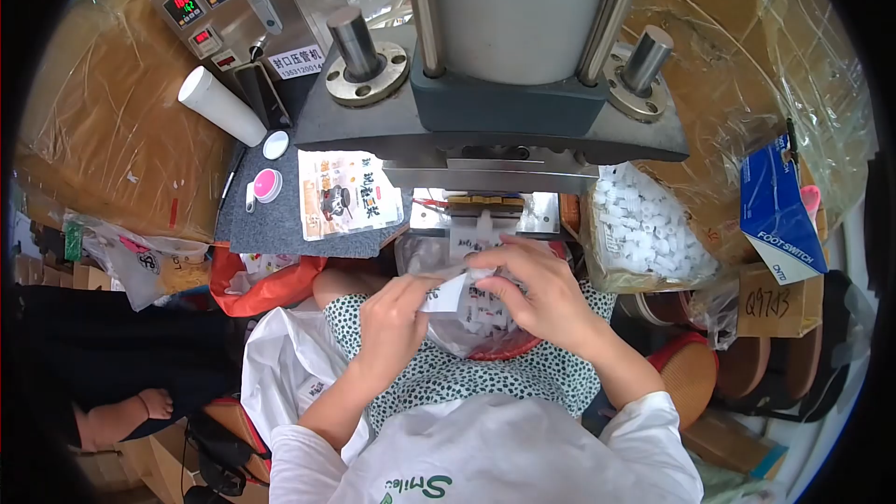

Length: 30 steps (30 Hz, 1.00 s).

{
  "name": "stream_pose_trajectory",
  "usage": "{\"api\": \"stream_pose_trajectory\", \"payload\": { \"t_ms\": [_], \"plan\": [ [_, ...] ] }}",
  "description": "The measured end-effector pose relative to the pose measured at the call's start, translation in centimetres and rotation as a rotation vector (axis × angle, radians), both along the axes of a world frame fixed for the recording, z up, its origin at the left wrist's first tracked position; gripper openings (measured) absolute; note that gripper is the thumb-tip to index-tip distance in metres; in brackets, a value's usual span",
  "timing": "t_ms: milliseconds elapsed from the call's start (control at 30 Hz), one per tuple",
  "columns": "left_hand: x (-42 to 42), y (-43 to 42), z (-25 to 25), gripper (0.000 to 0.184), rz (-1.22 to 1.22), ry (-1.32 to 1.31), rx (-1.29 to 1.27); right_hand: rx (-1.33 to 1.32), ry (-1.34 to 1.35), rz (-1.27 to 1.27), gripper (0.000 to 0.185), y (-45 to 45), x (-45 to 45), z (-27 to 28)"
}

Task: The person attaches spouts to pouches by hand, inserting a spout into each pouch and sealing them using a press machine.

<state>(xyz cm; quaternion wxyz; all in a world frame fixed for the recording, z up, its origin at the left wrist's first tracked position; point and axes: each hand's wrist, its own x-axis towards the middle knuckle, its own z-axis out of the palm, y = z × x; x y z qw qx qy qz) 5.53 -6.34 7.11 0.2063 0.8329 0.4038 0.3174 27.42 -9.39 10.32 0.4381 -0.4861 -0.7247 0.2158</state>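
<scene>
In the head view, my left hand (397,315) is closed on the left end of a small white packet (446,298) with dark print. The fingers of my right hand (537,291) pinch the packet's other end. Both hands are over a clear bag-lined red basket (504,351) on my lap, which holds printed packets. Just beyond my fingers, another white printed piece (471,237) stands below the metal press (495,177) and its brass-coloured block (485,204).
A box of small white parts (649,229) stands right of the press. On the left, a grey mat (271,229) bears a printed pouch (343,194) and a pink-topped jar (268,185). A blue box (779,201) is far right. Another person's hand (126,417) shows at lower left.
</scene>
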Motion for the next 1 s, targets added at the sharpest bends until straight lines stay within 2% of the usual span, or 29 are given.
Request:
{"api": "stream_pose_trajectory", "payload": {
  "t_ms": [33, 67, 133, 167, 200, 267, 300, 367, 467, 567, 667, 700, 767, 833, 1000],
  "plan": [
    [0.1, 0.0, -0.6, 0.031, -0.041, -0.031, -0.066, -0.05, 0.02, 0.017, 0.025, 0.0, 0.1, -0.3],
    [0.3, 0.2, -1.4, 0.019, -0.073, -0.064, -0.127, -0.152, 0.092, 0.011, 0.027, 0.1, 0.3, -0.6],
    [1.0, 0.7, -2.3, 0.017, -0.122, -0.018, -0.378, -0.358, 0.236, -0.005, 0.031, 0.2, 0.6, -1.1],
    [1.5, 1.1, -2.3, 0.019, -0.147, 0.006, -0.501, -0.296, 0.21, -0.099, 0.034, 0.1, 0.8, -1.3],
    [2.2, 1.8, -1.8, 0.027, -0.123, 0.024, -0.818, -0.232, 0.184, -0.192, 0.036, 0.0, 1.0, -1.5],
    [3.6, 3.0, -3.0, 0.027, -0.073, -0.253, -0.998, -0.127, 0.185, -0.293, 0.044, 0.0, 2.1, -2.3],
    [4.1, 3.7, -3.6, 0.027, -0.048, -0.394, -1.086, -0.127, 0.219, -0.33, 0.04, -0.1, 2.5, -2.1],
    [5.0, 5.5, -3.8, 0.026, -0.044, -0.51, -1.231, -0.328, 0.113, -0.307, 0.04, -1.3, 3.6, 0.1],
    [6.2, 6.8, -3.7, 0.029, -0.023, -0.641, -1.36, -0.001, -0.194, -0.303, 0.032, -2.4, 5.5, -0.6],
    [6.1, 6.1, -4.2, 0.027, 0.02, -0.598, -1.199, -0.115, -0.621, -0.786, 0.029, -2.5, 7.5, -0.4],
    [2.0, 8.7, -6.1, 0.032, 0.134, -0.112, -0.559, -0.183, -0.71, -0.782, 0.024, -2.7, 9.2, -3.0],
    [1.1, 8.7, -3.5, 0.047, 0.274, -0.128, -0.389, -0.209, -0.665, -0.741, 0.025, -2.5, 9.5, -2.8],
    [-2.0, 9.5, -7.7, 0.064, 0.454, 0.485, 0.402, -0.277, -0.562, -0.663, 0.026, -2.5, 9.7, -2.7],
    [-2.4, 7.3, -9.2, 0.075, 0.354, 0.601, 0.258, -0.272, -0.556, -0.693, 0.025, -2.1, 9.6, -2.5],
    [-4.4, 6.3, -8.3, 0.06, 0.286, 0.35, 0.271, -0.289, -0.513, -0.681, 0.022, -1.6, 10.0, -2.9]
  ]
}}
